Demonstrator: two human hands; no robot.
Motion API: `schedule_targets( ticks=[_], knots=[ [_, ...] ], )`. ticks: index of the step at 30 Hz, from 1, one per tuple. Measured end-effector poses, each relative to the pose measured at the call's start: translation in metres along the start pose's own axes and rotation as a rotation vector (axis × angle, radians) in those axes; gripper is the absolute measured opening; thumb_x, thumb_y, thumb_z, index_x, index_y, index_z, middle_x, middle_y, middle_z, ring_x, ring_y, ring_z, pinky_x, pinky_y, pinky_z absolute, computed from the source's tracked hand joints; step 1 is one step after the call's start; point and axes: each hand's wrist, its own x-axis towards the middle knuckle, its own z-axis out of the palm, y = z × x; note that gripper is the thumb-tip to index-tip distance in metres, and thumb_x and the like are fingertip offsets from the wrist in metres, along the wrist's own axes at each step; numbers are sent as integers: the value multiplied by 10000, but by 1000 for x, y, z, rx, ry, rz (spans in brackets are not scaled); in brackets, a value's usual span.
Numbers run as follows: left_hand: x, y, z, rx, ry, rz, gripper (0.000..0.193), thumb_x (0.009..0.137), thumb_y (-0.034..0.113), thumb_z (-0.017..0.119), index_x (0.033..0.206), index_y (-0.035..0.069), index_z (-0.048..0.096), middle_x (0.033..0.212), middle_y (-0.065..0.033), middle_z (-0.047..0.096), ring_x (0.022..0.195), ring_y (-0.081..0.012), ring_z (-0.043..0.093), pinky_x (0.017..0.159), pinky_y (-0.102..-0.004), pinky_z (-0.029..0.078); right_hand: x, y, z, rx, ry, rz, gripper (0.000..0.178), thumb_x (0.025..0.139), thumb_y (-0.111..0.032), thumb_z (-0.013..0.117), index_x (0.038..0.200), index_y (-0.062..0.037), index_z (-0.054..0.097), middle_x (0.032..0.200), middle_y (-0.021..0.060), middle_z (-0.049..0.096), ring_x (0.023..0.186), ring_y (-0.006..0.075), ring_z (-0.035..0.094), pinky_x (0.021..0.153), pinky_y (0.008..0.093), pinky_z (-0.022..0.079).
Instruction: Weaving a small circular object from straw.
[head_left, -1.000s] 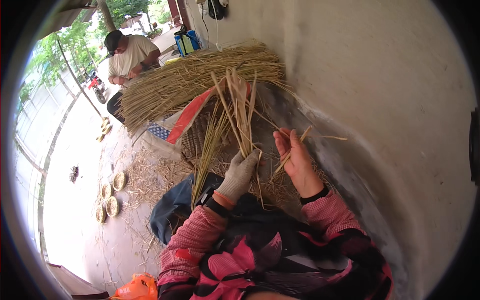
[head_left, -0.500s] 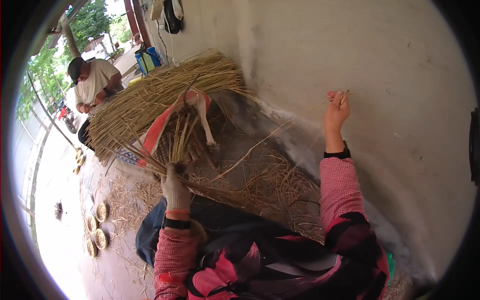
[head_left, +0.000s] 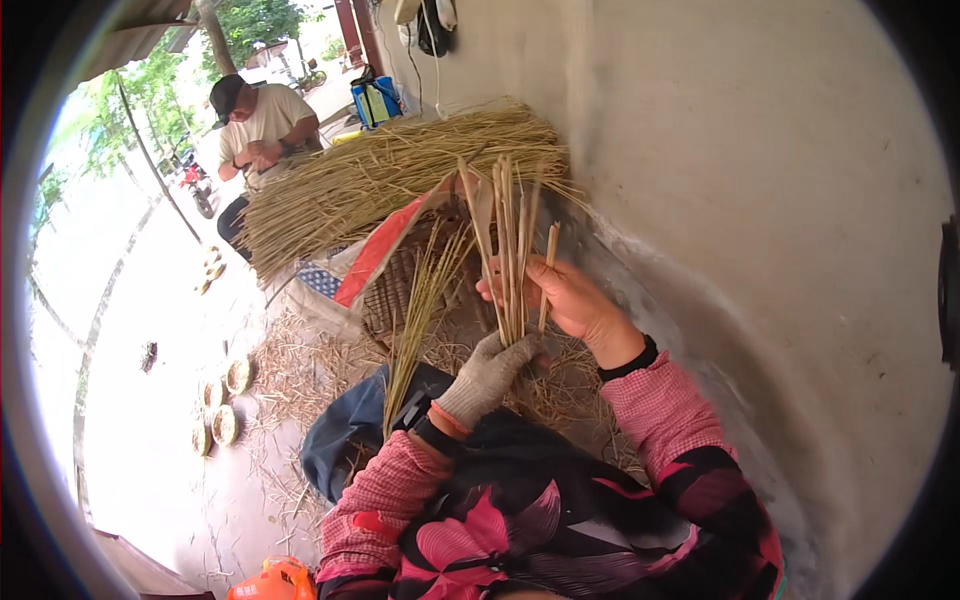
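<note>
A bunch of pale dry straw stalks [head_left: 508, 225] stands nearly upright in front of me. My left hand [head_left: 492, 372], in a light knitted glove, is closed around its lower end. Bare, my right hand [head_left: 570, 300] closes on the bunch from the right, higher up; its fingertips show beyond the stalks and the thumb lies beside a shorter stalk. A spray of thin greenish stalks [head_left: 412, 320] leans up beside my left wrist, over the dark cloth [head_left: 345, 425] on my lap.
A big heap of straw [head_left: 400, 170] lies ahead, with a striped sack [head_left: 385, 250] before it. Another person [head_left: 268, 125] sits beyond its left end. Small woven baskets [head_left: 225, 425] stand at left among straw scraps. A wall [head_left: 760, 130] bounds the right.
My right hand has come from far out by the wall to the bunch. My left hand has moved right, and the stalks it holds now stand upright. The view has shifted.
</note>
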Motion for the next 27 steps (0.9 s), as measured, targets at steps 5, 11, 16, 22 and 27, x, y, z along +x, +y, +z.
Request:
schedule_targets(
  ticks=[5,11,16,22,27],
  knots=[
    [1,-5,-11,-21,-117,-39,264,980,232,571,1143,29,616,947,-59,671,847,-154,639,737,-306,528,2,12,28,132,-36,-57,659,968,-542,475,1330,9,496,915,79,664,839,176,664,785,319,544],
    [-18,31,-23,560,45,348,355,973,268,581,1204,-2,585,966,-42,653,857,-140,610,779,-291,496,11,7,14,-392,86,-98,246,938,-302,673,984,-67,617,710,-37,525,595,38,456,544,230,392],
    [-32,117,-65,272,338,869,439,974,263,557,1314,-11,514,1264,-138,579,1167,-227,563,983,-338,445,1,-22,11,-688,-12,141,223,933,-264,676,969,-50,626,751,-28,557,655,50,494,579,247,419],
    [-20,133,-56,1019,-44,887,589,942,260,559,1442,0,384,1408,-184,477,1311,-319,463,1114,-398,339,11,17,14,-894,-452,-74,278,939,-301,660,1023,-39,628,773,-3,601,633,70,511,572,251,440],
    [2,99,-69,121,282,807,630,935,410,542,1401,1,430,1335,-114,540,1263,-196,499,1059,-335,379,19,-4,-4,-367,97,65,333,981,-391,581,860,-81,583,616,-43,440,504,35,387,459,216,323]
  ],
)
